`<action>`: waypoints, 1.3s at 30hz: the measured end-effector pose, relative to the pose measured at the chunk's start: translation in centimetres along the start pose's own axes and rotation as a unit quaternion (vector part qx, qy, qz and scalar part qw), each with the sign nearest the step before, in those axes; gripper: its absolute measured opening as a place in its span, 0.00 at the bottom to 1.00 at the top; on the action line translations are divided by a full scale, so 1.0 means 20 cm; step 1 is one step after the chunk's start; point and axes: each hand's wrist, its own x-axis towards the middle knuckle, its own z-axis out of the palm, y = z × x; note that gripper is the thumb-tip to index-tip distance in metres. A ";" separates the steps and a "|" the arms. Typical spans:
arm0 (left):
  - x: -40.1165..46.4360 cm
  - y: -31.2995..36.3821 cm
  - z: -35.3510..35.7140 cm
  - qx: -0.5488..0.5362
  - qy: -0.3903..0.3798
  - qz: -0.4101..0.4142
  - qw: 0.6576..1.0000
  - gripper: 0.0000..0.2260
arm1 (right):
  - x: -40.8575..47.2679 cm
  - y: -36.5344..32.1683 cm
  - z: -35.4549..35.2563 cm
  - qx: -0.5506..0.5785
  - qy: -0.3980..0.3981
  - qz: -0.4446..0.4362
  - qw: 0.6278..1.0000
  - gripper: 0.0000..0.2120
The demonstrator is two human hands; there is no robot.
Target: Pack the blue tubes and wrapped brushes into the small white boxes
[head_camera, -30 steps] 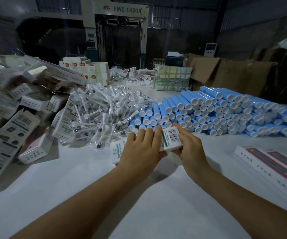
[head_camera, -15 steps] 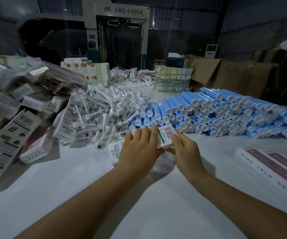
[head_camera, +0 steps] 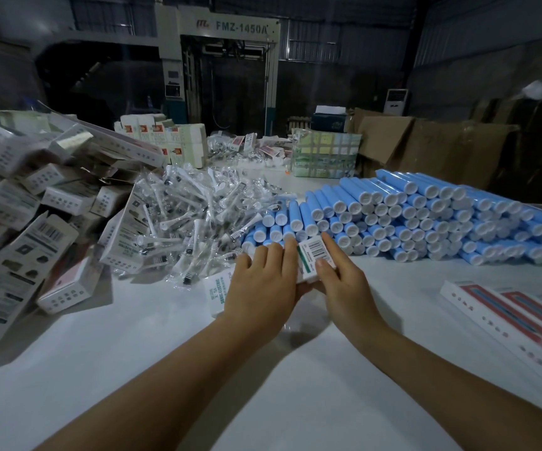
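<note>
A small white box with a barcode and a green stripe sits between both hands at the table's middle. My left hand covers its left part, fingers over the top and thumb under it. My right hand holds its right end, index finger along the far edge and thumb on the near face. A pile of blue tubes with white caps lies just beyond, stretching right. Wrapped brushes are heaped left of the tubes. Small white boxes are stacked at far left.
A flat white box lies on the white table under my left wrist. Long white and red cartons lie at right. Cardboard boxes and a taped bundle stand at the back, before a large machine.
Both hands have slid the small box a little away from me and tilted it, so its barcode end points more toward the tubes. My right thumb has come onto its near face.
</note>
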 end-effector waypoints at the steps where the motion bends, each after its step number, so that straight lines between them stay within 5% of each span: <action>1: 0.00 0.00 0.00 0.012 0.001 0.006 1.000 0.32 | 0.00 0.01 0.00 0.010 -0.002 0.006 1.000 0.22; 10: 0.00 0.01 -0.03 0.010 -0.013 0.005 1.000 0.31 | 0.02 0.02 0.00 0.041 -0.008 0.005 0.999 0.21; 17: 0.01 -0.02 0.02 -0.021 -0.050 0.010 0.998 0.36 | 0.01 0.01 -0.01 0.016 -0.065 -0.016 0.998 0.31; 21: 0.06 -0.06 -0.02 -0.196 -0.029 -0.057 0.979 0.30 | 0.00 -0.03 0.00 0.060 -0.059 -0.041 0.996 0.29; 23: 0.08 -0.08 -0.07 -0.410 0.015 -0.123 0.904 0.21 | -0.02 -0.06 0.00 0.051 -0.093 -0.035 0.994 0.26; 25: 0.10 -0.09 -0.12 -0.614 0.047 -0.216 0.758 0.11 | -0.05 -0.07 0.00 -0.002 -0.145 -0.035 0.989 0.28; 28: 0.13 -0.10 -0.14 -0.794 0.012 -0.347 0.499 0.13 | -0.08 -0.06 0.04 -0.043 -0.200 -0.051 0.978 0.30; 30: 0.13 -0.10 -0.13 -0.840 0.005 -0.384 0.384 0.14 | -0.08 -0.05 0.07 -0.054 -0.202 -0.072 0.975 0.25; 35: 0.11 -0.08 -0.12 -0.848 -0.010 -0.413 0.331 0.18 | -0.08 -0.02 0.09 -0.102 -0.182 -0.081 0.975 0.21; 37: 0.11 -0.09 -0.10 -0.845 -0.020 -0.399 0.355 0.17 | -0.07 -0.01 0.09 -0.115 -0.176 -0.084 0.974 0.20; 39: 0.10 -0.09 -0.08 -0.821 -0.025 -0.388 0.418 0.19 | -0.06 -0.01 0.08 -0.121 -0.162 -0.095 0.975 0.19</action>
